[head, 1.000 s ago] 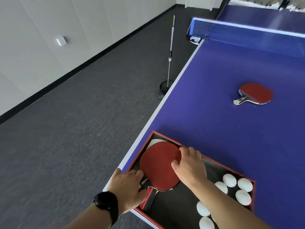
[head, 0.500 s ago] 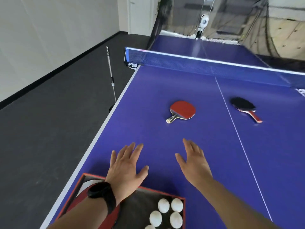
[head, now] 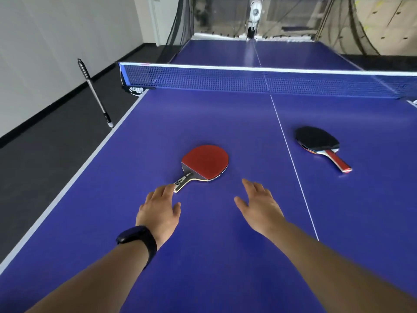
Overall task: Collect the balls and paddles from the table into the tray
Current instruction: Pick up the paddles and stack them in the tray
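While both bare hands reach out over the blue table (head: 158,123), two paddles lie ahead of them, not yet picked up.

Head view: the left hand (head: 158,210), a dark watch (head: 137,239) on its wrist, is empty with loosely curled fingers; its fingertips (head: 169,188) touch or almost touch the handle end of the red paddle (head: 204,162), which lies flat just beyond them. The right hand (head: 259,207) is open, fingers spread, holding nothing, with the red blade ahead to its left. The black paddle (head: 318,143) lies well apart, beyond and right of the right fingers, across the white centre line. No tray or balls are visible. The paddles are probably light and stiff, with grippy rubber faces; the handle looks the best place to grasp.
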{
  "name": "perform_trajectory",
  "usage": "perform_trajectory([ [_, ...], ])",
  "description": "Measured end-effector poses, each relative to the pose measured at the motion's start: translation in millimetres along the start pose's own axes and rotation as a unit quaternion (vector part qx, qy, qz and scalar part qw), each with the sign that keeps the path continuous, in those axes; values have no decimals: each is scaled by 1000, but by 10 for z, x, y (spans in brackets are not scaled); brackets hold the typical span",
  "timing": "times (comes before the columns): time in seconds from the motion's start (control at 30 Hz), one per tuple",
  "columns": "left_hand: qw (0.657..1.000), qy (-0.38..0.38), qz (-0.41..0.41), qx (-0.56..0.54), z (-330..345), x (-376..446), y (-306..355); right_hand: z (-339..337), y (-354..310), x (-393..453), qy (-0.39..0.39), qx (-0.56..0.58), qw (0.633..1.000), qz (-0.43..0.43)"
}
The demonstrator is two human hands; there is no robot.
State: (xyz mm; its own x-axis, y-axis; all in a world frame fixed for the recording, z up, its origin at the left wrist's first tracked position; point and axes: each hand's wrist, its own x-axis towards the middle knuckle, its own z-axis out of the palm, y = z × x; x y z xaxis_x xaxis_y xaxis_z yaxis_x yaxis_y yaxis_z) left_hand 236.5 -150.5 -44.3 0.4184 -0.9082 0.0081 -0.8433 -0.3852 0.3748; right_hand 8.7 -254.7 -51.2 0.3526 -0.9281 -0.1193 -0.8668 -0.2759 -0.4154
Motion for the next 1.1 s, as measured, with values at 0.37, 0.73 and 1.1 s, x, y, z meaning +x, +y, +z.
perform_trajectory([
  [0.37,989,-66,-10,130,503,878,17,336,-191,1209,-29,3,997,-76],
  [0.73,996,-48,-57,-48,-175,-526,-132,285,-987,739,-36,347,936,47],
  [1.1,970,111,-197,-87,-1282,-2024,-1763,946,-2664,-992,-187,407,892,-57],
])
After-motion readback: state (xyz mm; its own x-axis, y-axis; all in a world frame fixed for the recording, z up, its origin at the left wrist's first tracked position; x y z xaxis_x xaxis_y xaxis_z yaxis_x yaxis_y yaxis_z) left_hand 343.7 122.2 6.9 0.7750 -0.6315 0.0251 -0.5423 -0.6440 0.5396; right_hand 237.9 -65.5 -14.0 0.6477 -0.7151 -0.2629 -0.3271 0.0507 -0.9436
